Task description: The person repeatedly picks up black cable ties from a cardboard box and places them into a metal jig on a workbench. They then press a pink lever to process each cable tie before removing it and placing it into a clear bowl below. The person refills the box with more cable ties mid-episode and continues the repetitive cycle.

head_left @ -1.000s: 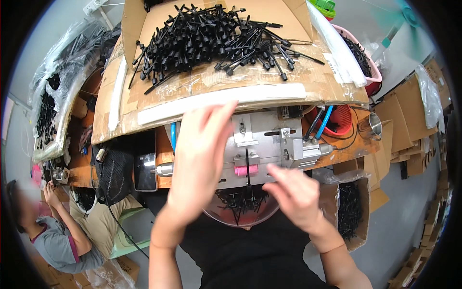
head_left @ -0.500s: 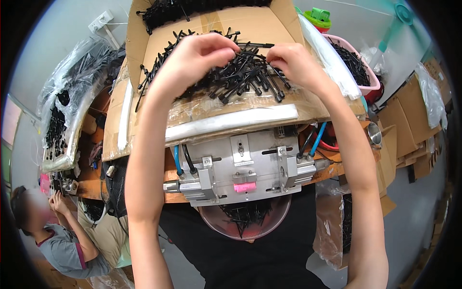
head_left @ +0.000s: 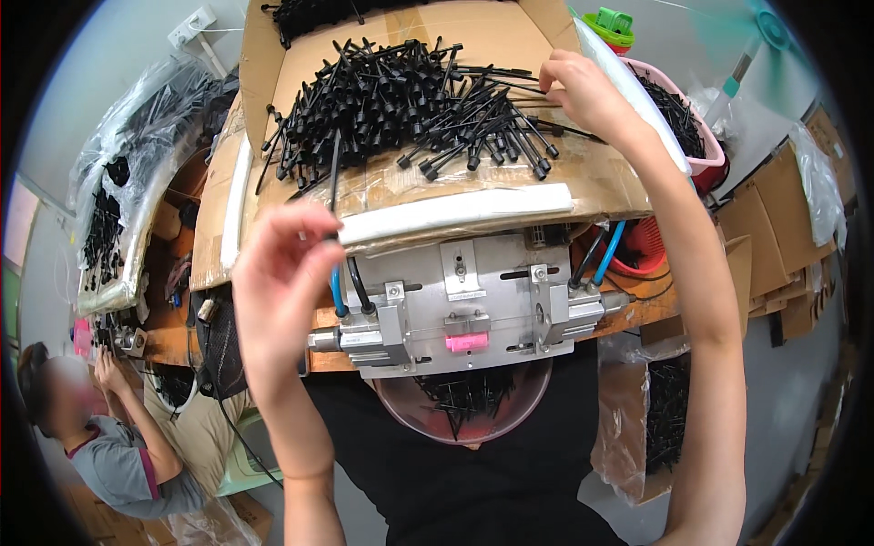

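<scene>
A: What is held in the left hand [head_left: 284,273]?

B: One thin black plastic rod [head_left: 333,178] is pinched between thumb and fingertips at its lower end. It stands almost upright, its upper part crossing the front edge of the pile of black rods [head_left: 410,105]. The pinch itself is partly hidden by the curled fingers.

A: And the right hand [head_left: 587,91]?

B: It is laid on the far right edge of the pile, fingers bent down among the rods. Whether a rod is gripped cannot be told; the fingertips are covered by the hand's own back.

A: Where is the pile kept?

B: On an open cardboard box flap [head_left: 510,41], above a grey metal fixture [head_left: 464,296] with blue and black hoses. Below it a clear bowl [head_left: 464,414] of more rods is seen, half hidden under the fixture. A pink tub [head_left: 706,159] at the right is cut off by the arm.
</scene>
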Demonstrator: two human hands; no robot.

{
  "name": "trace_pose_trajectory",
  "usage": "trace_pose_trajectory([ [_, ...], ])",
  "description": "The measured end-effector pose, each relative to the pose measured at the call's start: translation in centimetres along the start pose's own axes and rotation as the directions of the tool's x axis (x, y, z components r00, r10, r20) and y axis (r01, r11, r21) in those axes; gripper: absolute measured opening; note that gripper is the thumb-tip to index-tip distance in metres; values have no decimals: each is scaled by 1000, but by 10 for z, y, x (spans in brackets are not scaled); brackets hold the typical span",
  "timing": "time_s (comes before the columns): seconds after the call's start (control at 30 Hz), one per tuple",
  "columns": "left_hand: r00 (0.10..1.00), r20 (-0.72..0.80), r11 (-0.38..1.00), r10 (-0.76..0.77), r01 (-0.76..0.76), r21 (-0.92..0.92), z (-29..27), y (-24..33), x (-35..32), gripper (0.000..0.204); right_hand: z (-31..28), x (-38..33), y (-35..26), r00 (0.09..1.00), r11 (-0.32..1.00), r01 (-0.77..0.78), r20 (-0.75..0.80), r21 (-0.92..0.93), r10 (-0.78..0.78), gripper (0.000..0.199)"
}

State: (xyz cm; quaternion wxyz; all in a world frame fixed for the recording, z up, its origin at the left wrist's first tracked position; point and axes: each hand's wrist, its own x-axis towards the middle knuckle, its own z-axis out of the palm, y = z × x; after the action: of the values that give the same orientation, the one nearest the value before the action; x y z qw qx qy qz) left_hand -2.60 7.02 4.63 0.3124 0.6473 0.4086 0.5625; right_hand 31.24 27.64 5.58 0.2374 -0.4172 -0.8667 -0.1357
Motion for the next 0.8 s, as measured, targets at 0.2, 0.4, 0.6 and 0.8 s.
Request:
trace_pose_trajectory([
  [0.2,997,-61,974,50,-35,225,29,-2,-64,26,-33,-26,-42,981,996,-18,-189,88,34,13],
  [0.4,953,242,946,181,-237,222,84,14,-70,29,-72,-101,-174,898,291,-439,424,850,116,16],
  [0.6,887,341,859,313,-417,296,107,-4,18,42,-89,-134,-132,760,55,-490,395,870,516,8],
  [0.8,791,591,311,155,-607,731,113,-51,111,46,-98,-120,-81,751,436,-406,21,803,660,15],
])
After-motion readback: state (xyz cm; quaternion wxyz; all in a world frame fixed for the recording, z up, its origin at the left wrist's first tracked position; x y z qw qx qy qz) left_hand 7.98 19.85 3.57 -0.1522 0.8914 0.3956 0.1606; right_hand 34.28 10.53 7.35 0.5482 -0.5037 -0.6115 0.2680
